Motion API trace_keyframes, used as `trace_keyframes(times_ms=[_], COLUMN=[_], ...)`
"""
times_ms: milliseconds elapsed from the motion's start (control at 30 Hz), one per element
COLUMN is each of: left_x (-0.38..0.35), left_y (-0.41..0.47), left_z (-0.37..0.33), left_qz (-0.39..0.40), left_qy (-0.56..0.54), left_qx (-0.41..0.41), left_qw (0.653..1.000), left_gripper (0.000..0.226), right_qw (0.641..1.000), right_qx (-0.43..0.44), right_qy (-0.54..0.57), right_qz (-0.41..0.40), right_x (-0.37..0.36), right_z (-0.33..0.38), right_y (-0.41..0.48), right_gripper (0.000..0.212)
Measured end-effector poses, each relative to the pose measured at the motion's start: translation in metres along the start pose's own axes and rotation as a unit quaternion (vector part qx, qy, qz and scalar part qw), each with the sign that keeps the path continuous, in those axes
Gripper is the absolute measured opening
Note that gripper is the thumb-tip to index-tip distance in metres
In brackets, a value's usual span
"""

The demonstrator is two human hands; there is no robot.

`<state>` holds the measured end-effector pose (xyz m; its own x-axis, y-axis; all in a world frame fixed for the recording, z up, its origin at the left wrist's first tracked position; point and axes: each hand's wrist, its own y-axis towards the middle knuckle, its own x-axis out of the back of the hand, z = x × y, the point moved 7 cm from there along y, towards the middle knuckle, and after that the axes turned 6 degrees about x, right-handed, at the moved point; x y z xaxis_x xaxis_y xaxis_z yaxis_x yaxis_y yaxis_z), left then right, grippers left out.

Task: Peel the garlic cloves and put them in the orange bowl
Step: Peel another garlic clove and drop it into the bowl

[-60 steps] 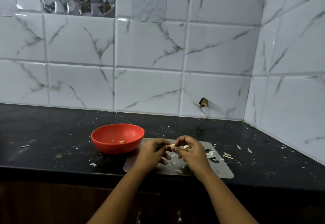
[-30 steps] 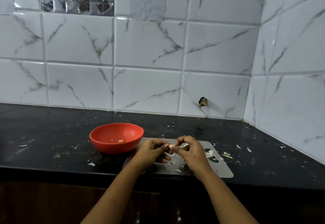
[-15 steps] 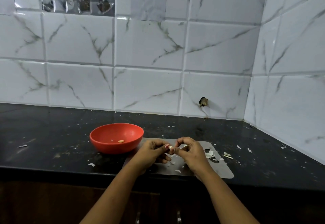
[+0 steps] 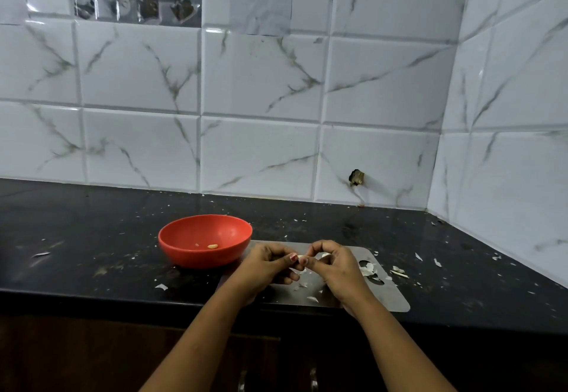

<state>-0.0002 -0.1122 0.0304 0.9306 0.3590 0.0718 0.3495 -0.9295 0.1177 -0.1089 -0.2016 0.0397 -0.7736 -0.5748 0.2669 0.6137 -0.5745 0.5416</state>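
Rising behind a kitchen corner, a white tiled wall [image 4: 261, 152] with grey veining fills the upper half of the view, from 9 o'clock round to 3 o'clock. Below it runs a black surface [image 4: 92, 238] flecked with pale bits. A grey cutting board [image 4: 384, 296] lies flat on the surface near its front edge, just right of centre. The orange bowl [image 4: 199, 258] stands upright just beside the board's far left corner, at about 10 o'clock from it. A person's left hand [image 4: 264, 264] and right hand [image 4: 335, 264] meet above the middle of the board, both forearms reaching in from 6 o'clock. The fingers [image 4: 310, 253] of both hands are curled and pinch a single garlic clove [image 4: 302, 259] between their tips, held clear of the board at about 3 o'clock from the bowl. One peeled clove [image 4: 212, 246] lies on the bowl's floor. Scraps of garlic skin [image 4: 367, 268] litter the board beside the right hand, and more lie on the surface at 3 o'clock from the board.
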Motion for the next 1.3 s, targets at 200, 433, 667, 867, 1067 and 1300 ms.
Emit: trace_keyframes(times_ms=[200, 433, 667, 867, 1067, 1300], left_x=[-0.001, 0.002, 0.009, 0.009, 0.010, 0.010], left_y=[-0.002, -0.002, -0.003, -0.004, -0.004, -0.005], left_z=[-0.003, -0.001, -0.002, -0.003, -0.003, -0.003], left_qz=[0.003, -0.022, -0.084, -0.095, -0.102, -0.120], left_qy=[0.000, -0.010, -0.041, -0.039, -0.019, 0.027], left_qx=[-0.002, 0.002, -0.005, -0.007, -0.004, -0.006], left_qw=[1.000, 1.000, 0.996, 0.995, 0.995, 0.992], left_gripper=[0.012, 0.012, 0.018, 0.013, 0.007, 0.014], right_qw=[1.000, 0.999, 0.995, 0.997, 0.996, 0.993], right_qx=[-0.007, 0.018, 0.074, 0.046, 0.041, 0.050], right_qy=[0.007, -0.026, -0.058, -0.056, -0.073, -0.104], right_qz=[0.020, 0.027, 0.024, -0.005, -0.023, 0.000], right_x=[-0.003, -0.004, -0.007, -0.002, 0.000, -0.004], right_z=[-0.001, 0.002, 0.011, 0.006, 0.007, 0.009], right_y=[0.000, 0.000, -0.002, -0.001, -0.001, -0.001], right_gripper=[0.009, 0.009, 0.013, 0.017, 0.006, 0.008])
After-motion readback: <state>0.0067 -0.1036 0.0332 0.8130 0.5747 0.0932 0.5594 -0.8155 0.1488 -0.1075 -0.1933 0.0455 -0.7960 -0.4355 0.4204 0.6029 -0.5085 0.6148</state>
